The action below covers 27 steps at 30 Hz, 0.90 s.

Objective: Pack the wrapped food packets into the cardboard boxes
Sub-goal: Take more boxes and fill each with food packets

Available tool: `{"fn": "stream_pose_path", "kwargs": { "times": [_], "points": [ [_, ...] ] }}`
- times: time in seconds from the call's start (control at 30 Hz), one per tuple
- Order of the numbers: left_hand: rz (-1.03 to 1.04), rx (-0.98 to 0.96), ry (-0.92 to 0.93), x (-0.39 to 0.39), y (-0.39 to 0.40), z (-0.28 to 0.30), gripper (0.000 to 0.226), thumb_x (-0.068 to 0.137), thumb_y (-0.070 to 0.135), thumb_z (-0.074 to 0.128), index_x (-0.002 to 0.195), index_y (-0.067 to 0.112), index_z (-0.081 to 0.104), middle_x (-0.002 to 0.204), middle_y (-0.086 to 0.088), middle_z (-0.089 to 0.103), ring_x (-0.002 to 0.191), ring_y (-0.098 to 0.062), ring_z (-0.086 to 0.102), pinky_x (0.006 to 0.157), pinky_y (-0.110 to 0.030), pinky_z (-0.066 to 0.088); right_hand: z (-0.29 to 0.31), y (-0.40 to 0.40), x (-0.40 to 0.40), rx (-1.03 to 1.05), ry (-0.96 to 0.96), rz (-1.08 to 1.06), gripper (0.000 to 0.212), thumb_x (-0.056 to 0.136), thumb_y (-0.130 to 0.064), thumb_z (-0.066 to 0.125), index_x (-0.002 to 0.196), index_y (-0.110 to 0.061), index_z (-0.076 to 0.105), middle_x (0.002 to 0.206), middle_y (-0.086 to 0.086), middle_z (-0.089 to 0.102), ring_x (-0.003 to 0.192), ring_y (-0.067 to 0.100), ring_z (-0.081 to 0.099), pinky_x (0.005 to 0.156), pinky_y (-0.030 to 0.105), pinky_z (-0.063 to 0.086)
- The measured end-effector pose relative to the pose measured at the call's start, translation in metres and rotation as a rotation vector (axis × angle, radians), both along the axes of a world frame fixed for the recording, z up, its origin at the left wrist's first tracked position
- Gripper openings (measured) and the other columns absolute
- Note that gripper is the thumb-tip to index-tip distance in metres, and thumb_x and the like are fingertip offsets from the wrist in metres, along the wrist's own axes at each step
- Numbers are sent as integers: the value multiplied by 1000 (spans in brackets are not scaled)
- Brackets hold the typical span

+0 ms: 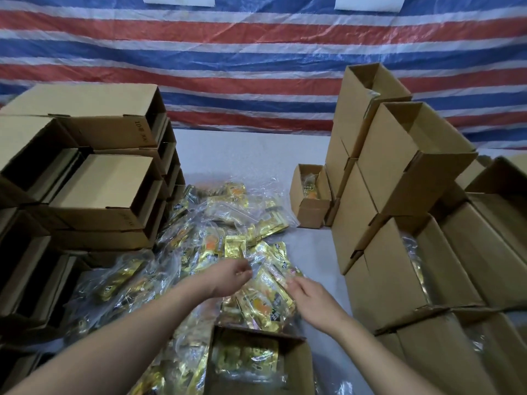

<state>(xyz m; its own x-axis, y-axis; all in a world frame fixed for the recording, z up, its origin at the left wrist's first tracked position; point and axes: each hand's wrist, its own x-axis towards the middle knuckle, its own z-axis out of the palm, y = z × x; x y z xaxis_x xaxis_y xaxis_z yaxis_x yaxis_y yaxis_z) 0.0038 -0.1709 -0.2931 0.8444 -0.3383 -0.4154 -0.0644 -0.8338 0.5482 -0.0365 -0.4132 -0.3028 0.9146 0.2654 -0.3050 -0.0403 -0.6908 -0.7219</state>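
A heap of gold food packets in clear wrap point(216, 240) covers the middle of the table. My left hand point(229, 276) reaches over the heap, its fingers curled and pinching the clear wrap of a packet. My right hand point(309, 299) lies on the packets at the heap's near right, fingers bent onto a gold packet point(268, 302). Just below both hands stands an open cardboard box point(299, 363) with gold packets inside.
Empty open boxes are stacked at the left point(108, 195). Tall stacks of boxes holding packets stand at the right point(399, 172). A small open box with packets point(309, 208) sits behind the heap. A striped tarpaulin point(256, 67) hangs at the back.
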Motion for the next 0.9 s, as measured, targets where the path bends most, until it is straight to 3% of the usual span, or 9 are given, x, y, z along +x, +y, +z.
{"fn": "stream_pose_path", "kwargs": {
  "times": [0.07,0.2,0.27,0.33,0.4,0.47,0.63,0.77,0.9],
  "points": [
    [-109,177,-100,14,-6,-8,44,102,38,46,142,20,49,144,-2,53,126,-20,53,108,-38,42,1,-6,12,23,10,-68,43,105,-48,37,102,-17,67,99,-3,68,98,16,60,80,25,41],
    [-612,506,-264,27,-25,-30,67,92,38,63,150,21,35,153,-4,41,139,-25,38,120,-46,25,1,-20,27,45,-2,-144,39,102,-52,37,85,-26,60,81,-10,63,84,7,60,77,26,45],
    [-824,603,-238,25,-41,-43,77,86,43,70,151,21,34,151,-7,42,138,-29,39,118,-52,28,-2,-26,30,27,-1,-163,44,100,-56,36,90,-21,61,88,-9,66,84,1,60,76,22,45],
    [-935,667,-189,23,-57,-55,78,83,44,75,148,22,37,144,-9,49,129,-30,47,109,-52,39,-3,-31,30,29,6,-176,47,97,-60,35,88,-22,61,85,-10,67,80,-2,59,70,17,44],
    [-1002,713,-160,22,-68,-65,82,79,42,79,148,23,38,147,-9,46,130,-31,48,109,-54,38,-5,-35,27,31,18,-185,48,94,-64,34,81,-25,58,79,-19,65,74,-7,56,63,12,40],
    [-1032,737,-147,21,-74,-70,91,75,41,82,151,23,34,154,-11,37,136,-35,42,113,-58,32,-6,-37,23,30,23,-188,44,97,-61,36,74,-28,54,70,-24,61,67,-7,53,60,12,40],
    [-988,806,-205,16,-74,-86,90,75,39,83,148,13,36,149,-15,40,136,-33,39,115,-55,29,-4,-36,16,45,48,-166,39,102,-54,37,67,-52,55,60,-13,51,60,-5,50,56,12,38],
    [-938,740,-203,14,-66,-90,82,81,31,76,149,12,33,148,-16,39,136,-32,37,117,-51,28,-8,-34,18,71,93,-182,44,99,-56,37,71,-24,49,62,-15,50,58,0,44,60,24,37],
    [-645,476,22,25,-53,-60,70,76,22,80,136,15,44,125,-8,56,113,-25,56,97,-36,48,-11,-33,24,138,81,-290,35,100,-51,42,79,-33,62,80,-18,67,78,-5,61,74,22,48]
  ]
}}
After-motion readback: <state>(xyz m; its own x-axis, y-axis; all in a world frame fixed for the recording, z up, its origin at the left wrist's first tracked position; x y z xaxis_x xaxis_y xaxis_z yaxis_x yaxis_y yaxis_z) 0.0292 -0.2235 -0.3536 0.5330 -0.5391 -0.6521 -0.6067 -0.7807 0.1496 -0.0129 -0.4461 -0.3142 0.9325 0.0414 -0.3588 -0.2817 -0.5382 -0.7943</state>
